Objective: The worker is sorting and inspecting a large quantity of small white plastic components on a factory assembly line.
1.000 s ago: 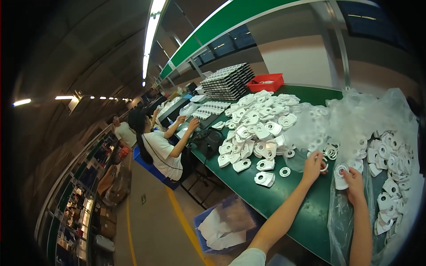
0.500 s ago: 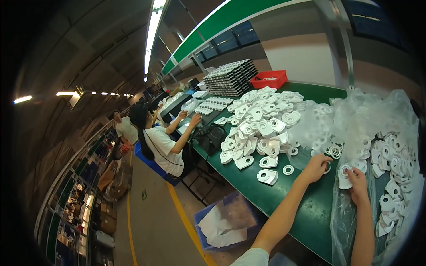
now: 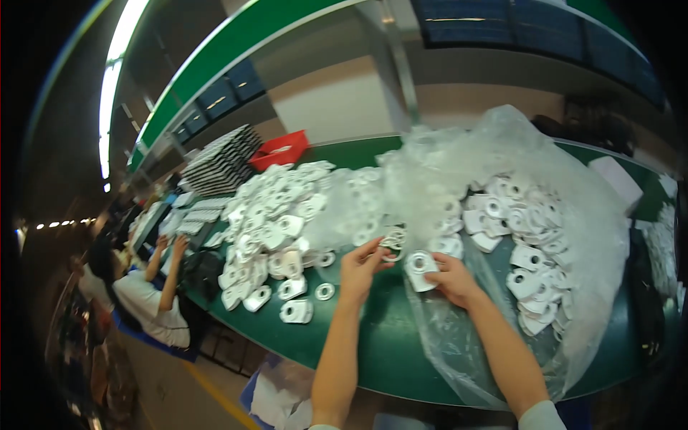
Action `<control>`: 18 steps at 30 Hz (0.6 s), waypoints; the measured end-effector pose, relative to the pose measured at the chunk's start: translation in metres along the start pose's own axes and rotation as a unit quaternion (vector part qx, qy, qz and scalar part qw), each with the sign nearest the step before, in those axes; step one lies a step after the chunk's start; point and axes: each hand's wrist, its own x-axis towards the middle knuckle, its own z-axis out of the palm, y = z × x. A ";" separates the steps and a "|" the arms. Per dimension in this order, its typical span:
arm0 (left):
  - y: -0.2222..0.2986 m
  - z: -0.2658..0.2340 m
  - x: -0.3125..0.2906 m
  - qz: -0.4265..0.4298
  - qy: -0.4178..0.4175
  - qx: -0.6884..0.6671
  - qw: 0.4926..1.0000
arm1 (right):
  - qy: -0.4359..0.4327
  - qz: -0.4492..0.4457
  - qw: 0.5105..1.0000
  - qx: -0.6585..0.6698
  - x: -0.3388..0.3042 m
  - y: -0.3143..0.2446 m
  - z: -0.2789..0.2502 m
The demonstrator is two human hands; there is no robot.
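Note:
My right hand [image 3: 454,279] grips a flat white plastic part [image 3: 420,269], rounded at one end with a round hole, between thumb and fingers. To its left, my left hand [image 3: 362,271] has its fingertips pinched on a white ring [image 3: 391,255], just in front of a few loose rings [image 3: 394,237]. A large clear plastic bag [image 3: 448,326] lies under and beside my right hand. Inside and on the bag rest many similar white parts [image 3: 529,265]. A big heap of white parts [image 3: 276,233] covers the table on the left, with a single ring [image 3: 325,292] near its front.
The green table [image 3: 387,351] runs off to the left, where a co-worker [image 3: 154,301] sits handling parts. Stacked trays [image 3: 222,161] and a red bin [image 3: 281,149] stand behind the heap. A bin with white sheets [image 3: 276,398] is below the table edge.
The view has swung to the right, so the table and both hands appear further left. My right hand keeps hold of the white part; my left hand stays by the loose rings.

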 end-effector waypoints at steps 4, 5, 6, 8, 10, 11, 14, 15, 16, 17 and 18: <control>-0.005 0.015 0.001 -0.026 0.006 -0.005 1.000 | -0.016 -0.021 0.999 -0.025 -0.003 -0.005 0.000; -0.006 0.016 -0.001 -0.012 0.006 0.001 1.000 | -0.013 -0.024 0.999 -0.028 -0.003 -0.005 0.003; -0.010 0.015 -0.001 0.005 0.004 0.009 1.000 | -0.016 -0.029 0.999 -0.039 -0.003 -0.006 0.006; -0.015 0.014 0.000 0.017 -0.004 0.011 1.000 | -0.011 -0.033 0.998 -0.051 -0.003 -0.006 0.006; -0.013 0.017 0.000 -0.004 0.001 0.081 0.997 | -0.030 -0.041 0.997 -0.066 -0.002 -0.005 0.003; -0.012 0.021 -0.001 -0.007 -0.001 0.079 0.997 | -0.027 -0.040 0.997 -0.066 -0.003 -0.005 0.004; -0.011 0.026 -0.004 0.014 -0.040 0.071 0.997 | -0.017 -0.061 0.997 -0.051 -0.005 -0.005 0.004; -0.011 0.027 -0.005 0.009 -0.046 0.113 0.993 | -0.023 -0.058 0.997 -0.052 -0.005 -0.005 0.003; -0.011 0.027 -0.006 0.004 -0.051 0.154 0.987 | -0.029 -0.054 0.997 -0.052 -0.004 -0.004 0.003; -0.012 0.027 -0.006 0.004 -0.052 0.155 0.987 | -0.029 -0.054 0.997 -0.052 -0.004 -0.004 0.004; -0.015 0.027 -0.006 0.028 -0.051 0.165 0.985 | -0.033 -0.055 0.997 -0.046 -0.004 -0.004 0.004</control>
